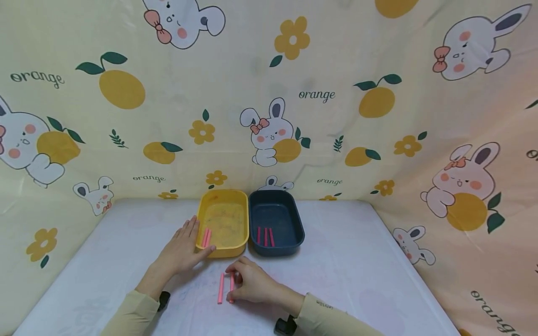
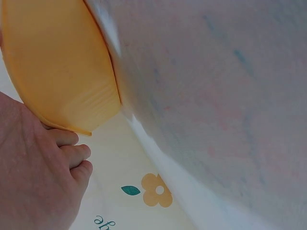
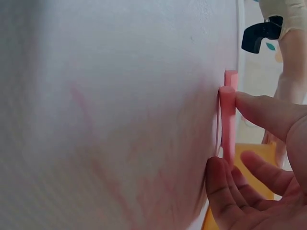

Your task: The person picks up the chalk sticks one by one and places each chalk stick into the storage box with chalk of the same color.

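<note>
My left hand [image 1: 185, 242] rests along the left side of the yellow bin [image 1: 222, 252], its thumb lying across the front corner. In the left wrist view, several fingertips [image 2: 76, 154] show beside the bin's edge. On the table in front, my right hand [image 1: 254, 282] holds a slim pink stick [image 3: 228, 124] between the thumb at one end and fingers at the other. A second pink stick [image 1: 220, 288] lies just to its left, roughly parallel. Two pink sticks [image 1: 206, 237] lie close together inside the yellow bin. Three more pink sticks [image 1: 265, 236] are spaced apart in the dark blue bin [image 1: 277, 251].
The two bins stand side by side at the back of the white-covered table [image 1: 344, 280]. Behind them hangs a patterned curtain [image 1: 328, 42] with rabbits and oranges. Faint coloured marks [image 2: 242, 60] dot the table cover.
</note>
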Demonstrator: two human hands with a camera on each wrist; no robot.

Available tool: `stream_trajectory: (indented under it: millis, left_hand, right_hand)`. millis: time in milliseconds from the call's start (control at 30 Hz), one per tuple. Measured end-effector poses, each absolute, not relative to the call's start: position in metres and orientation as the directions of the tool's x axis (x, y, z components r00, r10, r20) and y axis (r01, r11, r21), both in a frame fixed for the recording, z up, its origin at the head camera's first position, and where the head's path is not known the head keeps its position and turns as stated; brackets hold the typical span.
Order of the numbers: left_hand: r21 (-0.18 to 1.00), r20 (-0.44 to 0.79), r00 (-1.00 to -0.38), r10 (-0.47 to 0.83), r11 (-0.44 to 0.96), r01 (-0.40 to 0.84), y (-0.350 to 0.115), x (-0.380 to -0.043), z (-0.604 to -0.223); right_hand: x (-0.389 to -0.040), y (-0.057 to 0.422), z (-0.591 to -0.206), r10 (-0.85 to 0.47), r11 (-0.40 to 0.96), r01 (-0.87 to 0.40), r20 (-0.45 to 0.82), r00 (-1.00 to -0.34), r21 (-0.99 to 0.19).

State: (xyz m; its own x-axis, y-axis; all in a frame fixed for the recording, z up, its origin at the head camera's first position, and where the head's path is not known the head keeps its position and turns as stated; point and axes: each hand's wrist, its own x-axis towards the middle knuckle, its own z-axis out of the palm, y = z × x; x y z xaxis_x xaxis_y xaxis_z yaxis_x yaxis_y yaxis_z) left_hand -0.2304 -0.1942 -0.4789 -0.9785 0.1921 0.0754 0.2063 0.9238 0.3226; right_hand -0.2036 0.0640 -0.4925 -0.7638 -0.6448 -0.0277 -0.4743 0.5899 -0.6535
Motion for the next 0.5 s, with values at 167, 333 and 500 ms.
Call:
stream_trajectory:
  millis: [167,333,500]
  left_hand:
    - [0.323,0.074,-0.978,0.194,0.924,0.207,-0.1942,-0.2292,-0.4777]
    - [0.323,0.079,-0.977,0.196,0.922,0.212,-0.1945,-0.2283,-0.4770]
    - [0.332,0.069,-0.978,0.195,0.921,0.207,-0.1938,-0.2289,-0.4776]
  right_hand:
    - [-0.2030,0.0631,-0.4931,-0.644,0.554,-0.434,-0.034,-0.765,-0.711]
    - [-0.2009,0.0625,-0.4940,-0.657,0.504,-0.442,0.002,-0.753,-0.742]
    - [-0.1988,0.0611,-0.4934,-0.651,0.454,-0.407,0.017,-0.759,-0.793]
